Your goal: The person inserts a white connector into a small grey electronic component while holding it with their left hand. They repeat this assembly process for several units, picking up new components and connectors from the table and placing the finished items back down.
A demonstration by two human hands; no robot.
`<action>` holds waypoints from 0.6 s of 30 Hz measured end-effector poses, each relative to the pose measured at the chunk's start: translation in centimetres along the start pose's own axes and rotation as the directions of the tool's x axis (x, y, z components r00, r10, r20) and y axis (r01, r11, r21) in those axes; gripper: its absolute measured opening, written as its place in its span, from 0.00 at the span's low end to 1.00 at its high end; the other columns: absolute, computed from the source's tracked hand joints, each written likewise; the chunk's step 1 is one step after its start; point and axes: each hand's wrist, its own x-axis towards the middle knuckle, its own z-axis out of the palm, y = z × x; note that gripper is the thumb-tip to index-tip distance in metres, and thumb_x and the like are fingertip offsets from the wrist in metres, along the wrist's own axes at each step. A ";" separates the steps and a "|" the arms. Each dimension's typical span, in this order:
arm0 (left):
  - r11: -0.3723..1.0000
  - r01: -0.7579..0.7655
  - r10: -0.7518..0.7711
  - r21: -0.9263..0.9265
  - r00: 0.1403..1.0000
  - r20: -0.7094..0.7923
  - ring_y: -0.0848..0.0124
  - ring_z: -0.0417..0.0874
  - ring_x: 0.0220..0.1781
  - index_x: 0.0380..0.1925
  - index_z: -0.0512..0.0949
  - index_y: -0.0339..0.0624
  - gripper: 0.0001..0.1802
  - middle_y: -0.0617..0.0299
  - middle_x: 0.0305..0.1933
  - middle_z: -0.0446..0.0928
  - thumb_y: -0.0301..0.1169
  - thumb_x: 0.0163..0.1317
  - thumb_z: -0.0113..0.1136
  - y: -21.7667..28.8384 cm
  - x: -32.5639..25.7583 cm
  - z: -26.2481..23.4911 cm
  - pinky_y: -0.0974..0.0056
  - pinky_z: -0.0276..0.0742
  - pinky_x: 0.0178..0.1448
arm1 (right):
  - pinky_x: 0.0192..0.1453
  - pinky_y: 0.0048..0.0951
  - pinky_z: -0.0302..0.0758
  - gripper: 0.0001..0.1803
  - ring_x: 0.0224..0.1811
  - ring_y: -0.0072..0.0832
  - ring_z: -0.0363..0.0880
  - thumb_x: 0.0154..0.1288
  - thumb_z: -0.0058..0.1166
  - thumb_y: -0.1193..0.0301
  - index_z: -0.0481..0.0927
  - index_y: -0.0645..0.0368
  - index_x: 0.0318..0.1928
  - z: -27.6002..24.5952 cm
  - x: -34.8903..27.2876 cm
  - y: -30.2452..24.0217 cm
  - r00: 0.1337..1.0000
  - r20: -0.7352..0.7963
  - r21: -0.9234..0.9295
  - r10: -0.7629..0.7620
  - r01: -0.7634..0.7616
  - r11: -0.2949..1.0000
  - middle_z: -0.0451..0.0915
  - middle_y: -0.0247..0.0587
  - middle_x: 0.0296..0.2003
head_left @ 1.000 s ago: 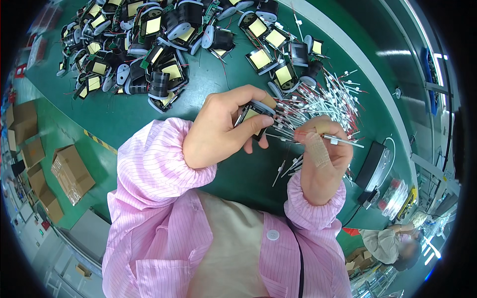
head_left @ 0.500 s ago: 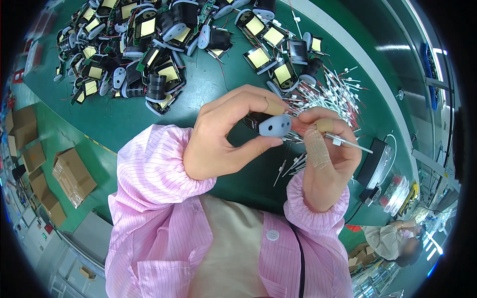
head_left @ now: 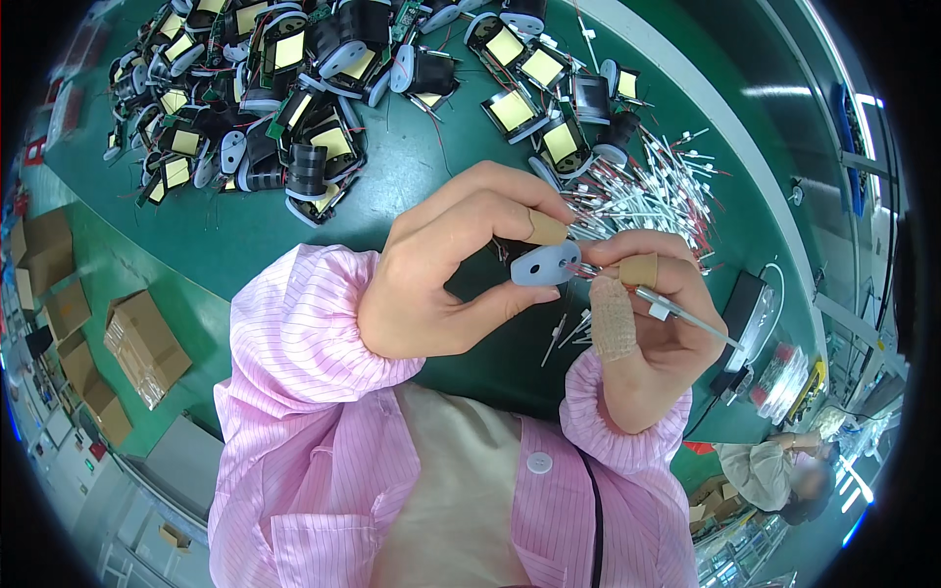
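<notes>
Between the thumb and fingers of my left hand (head_left: 421,279) is a small black battery-pack-like unit, its grey oval end cap (head_left: 541,266) with round holes facing my right hand. The rest of the unit is mostly hidden by the fingers. My right hand (head_left: 659,328), with tan covers on thumb and finger, pinches a white-sleeved wire lead (head_left: 698,321) with a small white connector. The lead's thin reddish end reaches the holes of the cap; whether it has gone in, I cannot tell. Behind my right hand lies a heap of similar wire leads (head_left: 642,191).
A large pile of black units (head_left: 306,171) with grey ends and yellow pads covers the far left of the green table (head_left: 412,147). Several more units (head_left: 512,110) lie far centre. A black box (head_left: 742,314) with a cable sits at right. Cardboard boxes (head_left: 147,348) stand on the floor.
My right hand has turned and come down slightly, bringing the lead's end up to the cap. The cap has tilted a little in my left hand.
</notes>
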 end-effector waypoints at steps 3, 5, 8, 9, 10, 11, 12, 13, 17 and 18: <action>1.000 -0.003 0.003 0.011 1.000 0.014 0.56 0.80 0.54 0.43 0.73 0.33 0.22 0.42 0.52 0.74 0.17 0.48 0.71 0.1 0.1 -0.1 0.57 0.76 0.57 | 0.41 0.25 0.76 0.10 0.36 0.28 0.81 0.47 0.62 0.88 0.80 0.68 0.32 -0.2 0.2 0.4 0.994 0.025 -0.050 -0.104 0.105 0.993 0.82 0.48 0.37; 1.000 -0.010 0.009 0.016 1.000 0.019 0.56 0.80 0.54 0.43 0.74 0.33 0.22 0.42 0.52 0.74 0.17 0.48 0.72 0.1 0.1 -0.1 0.57 0.76 0.56 | 0.38 0.24 0.76 0.10 0.35 0.27 0.81 0.48 0.62 0.88 0.80 0.68 0.32 -0.4 0.4 0.3 0.981 0.073 -0.123 -0.178 0.186 0.975 0.82 0.48 0.37; 1.000 -0.009 0.009 0.011 1.000 0.016 0.56 0.80 0.53 0.43 0.74 0.33 0.22 0.41 0.52 0.74 0.18 0.48 0.72 0.1 0.0 -0.1 0.57 0.76 0.55 | 0.34 0.22 0.76 0.10 0.32 0.26 0.81 0.48 0.62 0.88 0.80 0.67 0.32 -0.2 0.4 -0.6 0.978 0.113 -0.198 -0.175 0.195 0.960 0.82 0.47 0.37; 1.000 -0.014 0.013 0.021 1.000 0.024 0.56 0.80 0.53 0.43 0.74 0.33 0.22 0.41 0.52 0.74 0.18 0.48 0.71 0.1 0.1 -0.2 0.57 0.76 0.55 | 0.32 0.22 0.76 0.09 0.31 0.26 0.81 0.48 0.62 0.88 0.80 0.67 0.32 -0.2 0.4 -0.8 0.981 0.117 -0.220 -0.156 0.179 0.959 0.82 0.47 0.37; 0.999 -0.019 0.018 0.031 0.999 0.032 0.56 0.80 0.53 0.43 0.74 0.33 0.22 0.41 0.52 0.74 0.18 0.48 0.71 0.1 0.1 -0.2 0.57 0.76 0.55 | 0.32 0.22 0.76 0.10 0.31 0.26 0.81 0.48 0.62 0.88 0.80 0.67 0.32 -0.2 0.3 -0.6 0.976 0.120 -0.232 -0.184 0.208 0.950 0.82 0.47 0.37; 0.999 -0.023 0.022 0.041 0.999 0.040 0.56 0.80 0.53 0.43 0.74 0.33 0.22 0.41 0.52 0.74 0.18 0.48 0.71 0.1 0.1 -0.3 0.57 0.76 0.55 | 0.31 0.22 0.77 0.10 0.30 0.26 0.81 0.48 0.63 0.88 0.80 0.67 0.33 -0.2 0.4 -0.4 0.970 0.124 -0.245 -0.211 0.236 0.940 0.81 0.46 0.37; 0.999 -0.027 0.026 0.040 0.999 0.044 0.56 0.80 0.53 0.44 0.74 0.33 0.22 0.41 0.51 0.74 0.18 0.48 0.71 0.2 0.1 -0.3 0.57 0.76 0.55 | 0.30 0.21 0.77 0.10 0.30 0.25 0.82 0.48 0.63 0.88 0.80 0.66 0.33 -0.3 0.4 -0.2 0.962 0.130 -0.257 -0.239 0.265 0.929 0.81 0.46 0.37; 0.999 -0.031 0.029 0.039 0.998 0.047 0.55 0.80 0.53 0.44 0.74 0.33 0.22 0.41 0.51 0.74 0.18 0.48 0.71 0.2 0.2 -0.3 0.57 0.76 0.55 | 0.31 0.22 0.77 0.10 0.30 0.26 0.82 0.48 0.63 0.88 0.80 0.66 0.33 -0.2 0.3 -0.3 0.962 0.127 -0.261 -0.243 0.269 0.927 0.81 0.46 0.37; 0.997 -0.050 0.047 0.057 0.997 0.054 0.55 0.80 0.53 0.44 0.74 0.32 0.22 0.41 0.51 0.74 0.18 0.49 0.71 0.2 0.2 -0.3 0.56 0.76 0.55 | 0.31 0.23 0.78 0.11 0.31 0.27 0.82 0.47 0.63 0.87 0.79 0.67 0.33 -0.1 0.3 -0.5 0.954 0.131 -0.308 -0.268 0.296 0.904 0.81 0.47 0.37; 0.998 -0.049 0.048 0.046 0.999 0.020 0.56 0.80 0.51 0.43 0.75 0.32 0.21 0.43 0.50 0.75 0.18 0.48 0.70 0.2 0.3 -0.1 0.58 0.77 0.53 | 0.32 0.23 0.79 0.11 0.32 0.27 0.82 0.47 0.64 0.87 0.79 0.67 0.33 -0.1 0.3 -0.6 0.951 0.138 -0.327 -0.276 0.307 0.894 0.81 0.47 0.37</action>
